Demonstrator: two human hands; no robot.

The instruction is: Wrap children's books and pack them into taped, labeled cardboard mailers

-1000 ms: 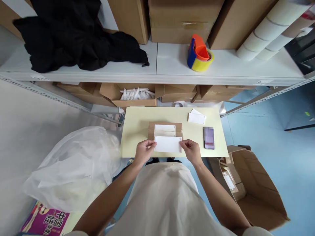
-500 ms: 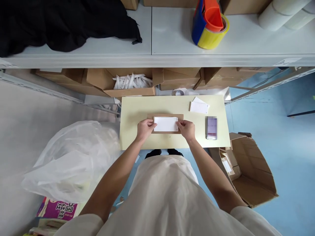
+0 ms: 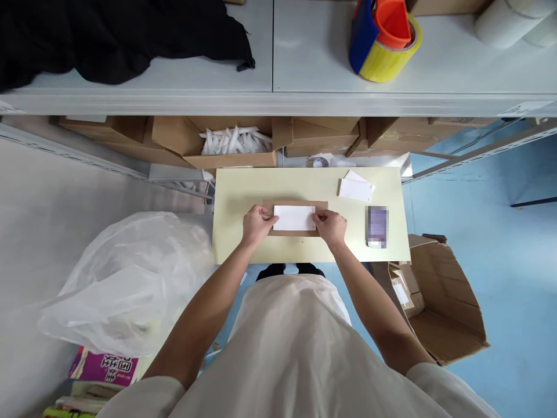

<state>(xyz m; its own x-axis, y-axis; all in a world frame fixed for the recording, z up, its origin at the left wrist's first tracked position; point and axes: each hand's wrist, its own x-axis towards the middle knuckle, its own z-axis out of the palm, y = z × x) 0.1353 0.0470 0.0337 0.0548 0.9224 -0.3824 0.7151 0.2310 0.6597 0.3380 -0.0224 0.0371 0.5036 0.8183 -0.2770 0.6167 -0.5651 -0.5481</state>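
A white rectangular label or card (image 3: 295, 218) lies over a flat brown cardboard piece (image 3: 282, 233) on the pale yellow table. My left hand (image 3: 257, 223) pinches the white card's left end between thumb and fingers. At the opposite end, my right hand (image 3: 332, 226) grips its right edge in the same way. Small dark marks show near the card's right side. Several similar white cards (image 3: 355, 189) lie at the table's back right. Closer to me on that side is a blurred purple item (image 3: 376, 226).
Behind the table (image 3: 235, 249) stands an open carton (image 3: 230, 159) of white wrapped items, under a grey shelf holding black cloth (image 3: 130, 40) and a tape dispenser (image 3: 387, 64). A large plastic bag (image 3: 126, 284) sits left; an open cardboard box (image 3: 452, 302) stands right.
The view has shifted slightly. Both hands keep their hold on the white card's ends, and the card lies in nearly the same place over the cardboard.
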